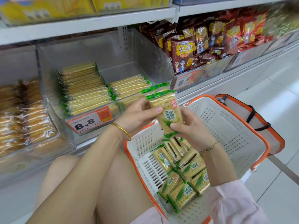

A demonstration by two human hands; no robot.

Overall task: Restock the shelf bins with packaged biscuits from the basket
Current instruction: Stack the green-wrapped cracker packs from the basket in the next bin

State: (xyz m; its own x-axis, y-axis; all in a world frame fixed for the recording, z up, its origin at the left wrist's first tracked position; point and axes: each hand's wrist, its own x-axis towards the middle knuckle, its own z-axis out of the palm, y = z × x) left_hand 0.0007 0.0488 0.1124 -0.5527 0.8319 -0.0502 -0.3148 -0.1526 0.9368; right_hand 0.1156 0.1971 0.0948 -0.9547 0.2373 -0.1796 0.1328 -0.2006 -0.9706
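Both hands hold a small stack of green-edged biscuit packets [168,109] upright above the basket. My left hand [139,115] grips the stack's upper left side, thumb across the front. My right hand [192,128] pinches its lower right end. Below them a white basket with an orange rim [234,126] holds several more of the same packets [182,172] lying loose at its bottom. In front of my hands, the clear shelf bin [145,50] holds two rows of these packets [85,89] standing on edge; its right rear part is bare.
A price label reading 8.8 [89,121] is fixed to the bin's front. Brown snack bags [182,54] fill the bin to the right. Golden biscuit packs [21,113] fill the bin to the left. My bare knees [68,180] are under my arms. White floor tiles lie at the right.
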